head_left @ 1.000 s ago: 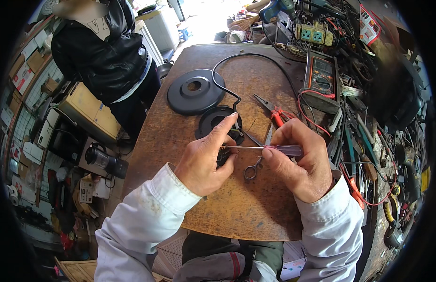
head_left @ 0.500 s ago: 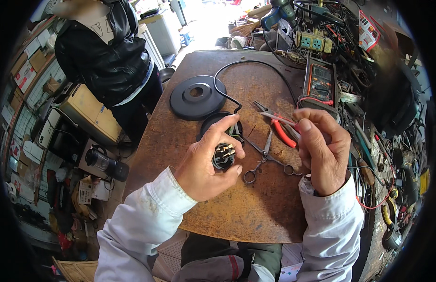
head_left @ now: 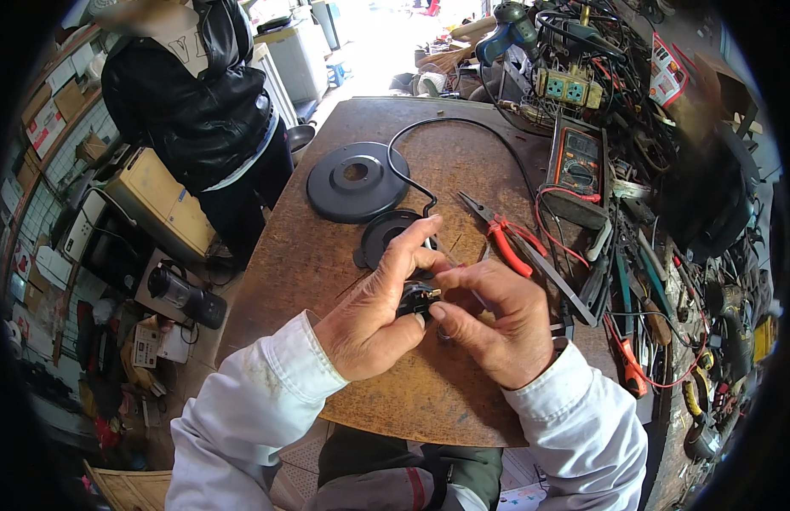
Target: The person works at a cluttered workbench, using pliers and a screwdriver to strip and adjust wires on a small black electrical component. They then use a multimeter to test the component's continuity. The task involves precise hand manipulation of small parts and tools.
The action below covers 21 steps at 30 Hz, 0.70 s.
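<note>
Both my left hand [head_left: 369,325], fingers closed round the small black part [head_left: 414,301] above the surface [head_left: 412,404], and my right hand [head_left: 501,322], its grip unclear beside the brass-coloured contact [head_left: 433,293], should brace together and press lightly.

A black round part [head_left: 415,301] bears gold-coloured contacts [head_left: 433,293]; the tabletop [head_left: 429,400] is mottled brown.
The dished cover [head_left: 329,184] is dark grey, the cable [head_left: 476,120] black, the plier handles [head_left: 508,249] red; the white left sleeve [head_left: 257,392] shows brownish speckles; orange edges the meter [head_left: 580,153], and teal sockets [head_left: 555,88] mark a yellowish box [head_left: 593,92].

Head fisheye, downward onto hands [head_left: 369,332], edges unclear
</note>
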Each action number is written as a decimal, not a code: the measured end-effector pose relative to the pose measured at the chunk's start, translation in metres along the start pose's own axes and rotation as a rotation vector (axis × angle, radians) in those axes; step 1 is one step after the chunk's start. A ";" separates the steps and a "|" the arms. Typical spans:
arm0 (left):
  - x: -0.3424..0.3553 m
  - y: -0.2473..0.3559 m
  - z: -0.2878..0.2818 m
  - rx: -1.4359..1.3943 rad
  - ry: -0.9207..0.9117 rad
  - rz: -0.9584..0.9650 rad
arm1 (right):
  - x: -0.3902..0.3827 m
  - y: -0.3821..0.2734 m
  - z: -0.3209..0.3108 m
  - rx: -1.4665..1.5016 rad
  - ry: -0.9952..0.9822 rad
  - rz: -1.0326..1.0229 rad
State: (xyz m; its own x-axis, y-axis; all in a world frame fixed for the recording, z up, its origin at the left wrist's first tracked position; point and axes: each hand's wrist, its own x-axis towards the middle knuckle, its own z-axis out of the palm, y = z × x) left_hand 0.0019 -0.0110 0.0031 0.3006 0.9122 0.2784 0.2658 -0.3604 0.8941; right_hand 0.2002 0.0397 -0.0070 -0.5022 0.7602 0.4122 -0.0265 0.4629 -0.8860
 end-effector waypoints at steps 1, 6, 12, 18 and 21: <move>0.000 -0.005 0.000 0.034 -0.013 0.047 | -0.001 0.008 0.002 0.011 -0.002 -0.036; 0.000 0.007 0.001 0.037 0.133 0.023 | -0.003 0.001 0.003 0.312 -0.026 0.276; 0.000 0.007 0.002 0.061 0.221 -0.093 | -0.003 0.006 0.005 0.225 -0.001 0.299; 0.001 0.000 0.002 0.105 0.227 0.034 | -0.004 0.009 0.007 0.239 0.020 0.299; 0.003 0.000 -0.002 0.219 0.186 0.110 | -0.004 0.008 0.008 0.213 0.038 0.313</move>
State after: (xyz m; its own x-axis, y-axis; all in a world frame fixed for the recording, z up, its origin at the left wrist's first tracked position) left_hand 0.0009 -0.0082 0.0050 0.1712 0.8781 0.4468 0.4384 -0.4741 0.7636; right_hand 0.1953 0.0368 -0.0169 -0.4823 0.8680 0.1181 -0.0578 0.1030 -0.9930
